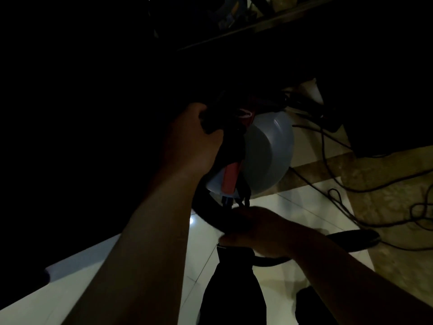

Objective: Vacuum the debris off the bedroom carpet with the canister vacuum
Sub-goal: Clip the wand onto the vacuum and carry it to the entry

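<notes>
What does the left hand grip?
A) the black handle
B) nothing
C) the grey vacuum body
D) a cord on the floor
A: the left hand has its fingers curled round the black handle, next to the grey vacuum body; the right hand holds the hose.

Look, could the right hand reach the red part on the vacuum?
Probably yes. The right hand sits just below the red part of the vacuum, and nothing lies between them. It seems busy on the black hose, though, so it might have to let go first.
</notes>
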Action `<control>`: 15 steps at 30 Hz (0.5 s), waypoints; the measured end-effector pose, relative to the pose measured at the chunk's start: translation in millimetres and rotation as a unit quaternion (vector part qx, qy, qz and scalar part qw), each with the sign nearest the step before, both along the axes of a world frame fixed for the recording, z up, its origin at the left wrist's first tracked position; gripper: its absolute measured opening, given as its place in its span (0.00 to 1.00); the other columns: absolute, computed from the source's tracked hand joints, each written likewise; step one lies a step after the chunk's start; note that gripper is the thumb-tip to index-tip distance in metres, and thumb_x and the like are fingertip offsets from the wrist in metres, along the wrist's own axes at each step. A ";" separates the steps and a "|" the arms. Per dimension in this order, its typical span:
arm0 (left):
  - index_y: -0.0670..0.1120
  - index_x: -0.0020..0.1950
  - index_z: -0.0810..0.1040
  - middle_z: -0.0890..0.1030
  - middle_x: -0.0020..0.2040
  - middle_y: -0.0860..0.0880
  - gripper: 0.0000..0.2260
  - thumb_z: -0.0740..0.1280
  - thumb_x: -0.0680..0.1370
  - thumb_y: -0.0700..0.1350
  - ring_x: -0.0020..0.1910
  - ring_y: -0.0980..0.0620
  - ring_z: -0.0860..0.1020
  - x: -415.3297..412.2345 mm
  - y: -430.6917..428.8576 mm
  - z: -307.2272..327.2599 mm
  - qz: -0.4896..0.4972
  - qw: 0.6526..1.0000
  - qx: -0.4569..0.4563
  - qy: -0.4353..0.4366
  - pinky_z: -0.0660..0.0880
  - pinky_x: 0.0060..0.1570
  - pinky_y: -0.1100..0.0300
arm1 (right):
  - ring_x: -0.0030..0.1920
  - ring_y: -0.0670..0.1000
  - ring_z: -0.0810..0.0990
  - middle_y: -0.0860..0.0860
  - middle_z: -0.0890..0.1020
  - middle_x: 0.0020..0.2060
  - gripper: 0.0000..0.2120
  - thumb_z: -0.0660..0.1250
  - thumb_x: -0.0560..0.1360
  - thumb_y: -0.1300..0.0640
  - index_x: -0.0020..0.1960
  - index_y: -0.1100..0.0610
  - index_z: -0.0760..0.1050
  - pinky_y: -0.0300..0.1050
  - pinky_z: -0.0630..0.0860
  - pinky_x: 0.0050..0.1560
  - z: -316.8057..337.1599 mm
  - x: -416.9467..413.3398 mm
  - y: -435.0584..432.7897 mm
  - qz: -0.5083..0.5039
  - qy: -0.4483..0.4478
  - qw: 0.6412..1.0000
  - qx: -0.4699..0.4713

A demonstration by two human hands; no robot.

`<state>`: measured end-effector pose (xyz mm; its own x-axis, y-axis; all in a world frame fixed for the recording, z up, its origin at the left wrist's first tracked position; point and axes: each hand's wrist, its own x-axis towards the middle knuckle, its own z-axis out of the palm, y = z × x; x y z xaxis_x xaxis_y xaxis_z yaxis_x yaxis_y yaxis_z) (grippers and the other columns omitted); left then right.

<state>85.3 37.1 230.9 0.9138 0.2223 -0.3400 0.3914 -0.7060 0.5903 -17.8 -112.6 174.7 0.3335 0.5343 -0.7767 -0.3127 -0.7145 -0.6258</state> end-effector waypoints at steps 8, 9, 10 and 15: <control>0.57 0.80 0.58 0.68 0.75 0.52 0.31 0.69 0.80 0.48 0.73 0.49 0.69 -33.2 25.2 -20.0 0.156 0.985 -0.053 -0.051 0.71 0.68 0.53 | 0.52 0.49 0.84 0.47 0.82 0.50 0.17 0.78 0.75 0.57 0.60 0.50 0.76 0.37 0.78 0.47 -21.5 28.2 -8.6 0.012 -0.080 0.996 -0.047; 0.57 0.79 0.60 0.71 0.73 0.51 0.31 0.70 0.79 0.50 0.70 0.49 0.72 -27.5 28.1 -24.2 0.169 0.981 -0.067 -0.062 0.73 0.66 0.53 | 0.56 0.50 0.82 0.47 0.82 0.53 0.19 0.76 0.77 0.55 0.65 0.52 0.75 0.36 0.76 0.49 -26.8 26.2 -18.6 0.078 -0.090 0.990 -0.081; 0.57 0.77 0.61 0.74 0.69 0.51 0.31 0.70 0.77 0.55 0.66 0.49 0.76 -21.7 29.4 -24.7 0.192 0.974 -0.089 -0.076 0.76 0.64 0.50 | 0.59 0.51 0.81 0.49 0.81 0.58 0.22 0.74 0.79 0.52 0.70 0.53 0.74 0.38 0.74 0.53 -32.8 24.0 -29.3 0.121 -0.107 0.981 -0.111; 0.55 0.78 0.60 0.76 0.68 0.49 0.42 0.69 0.68 0.67 0.64 0.47 0.78 -15.9 17.3 -35.9 0.278 0.950 -0.130 -0.057 0.76 0.64 0.46 | 0.50 0.52 0.82 0.52 0.82 0.51 0.14 0.68 0.83 0.49 0.64 0.56 0.75 0.44 0.78 0.49 -41.3 45.1 -38.8 0.015 -0.217 0.965 -0.148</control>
<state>69.3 54.4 195.0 0.7139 0.6030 -0.3560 0.5848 -0.2338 0.7768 27.3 -151.4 133.3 0.6494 0.3254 -0.6873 -0.0436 -0.8864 -0.4609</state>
